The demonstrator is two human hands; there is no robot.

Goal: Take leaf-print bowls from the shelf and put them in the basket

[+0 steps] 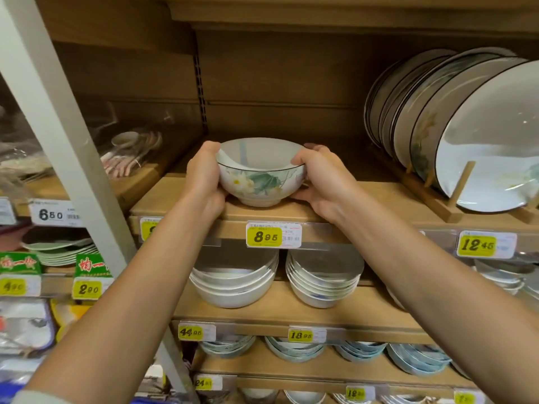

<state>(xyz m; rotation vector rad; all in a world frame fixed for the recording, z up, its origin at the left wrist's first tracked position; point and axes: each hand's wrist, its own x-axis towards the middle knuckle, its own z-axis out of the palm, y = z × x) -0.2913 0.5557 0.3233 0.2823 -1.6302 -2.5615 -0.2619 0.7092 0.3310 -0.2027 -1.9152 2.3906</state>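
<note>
Gripping from both sides, left hand (204,176) curled round the left wall and right hand (320,182) round the right, a white ceramic bowl with green leaf print (259,182), upright between them on the near edge of the wooden shelf (291,212); probably next lifting nearward, basket unseen.

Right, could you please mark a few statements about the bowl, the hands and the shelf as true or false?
1. The left hand and the right hand both grip the leaf-print bowl. True.
2. The leaf-print bowl is turned upside down. False: it is upright, with its opening upward.
3. The price tag just below the bowl reads 8.95. True.
4. The plates at the right lie flat in a pile. False: they stand on edge in a wooden rack.
</note>
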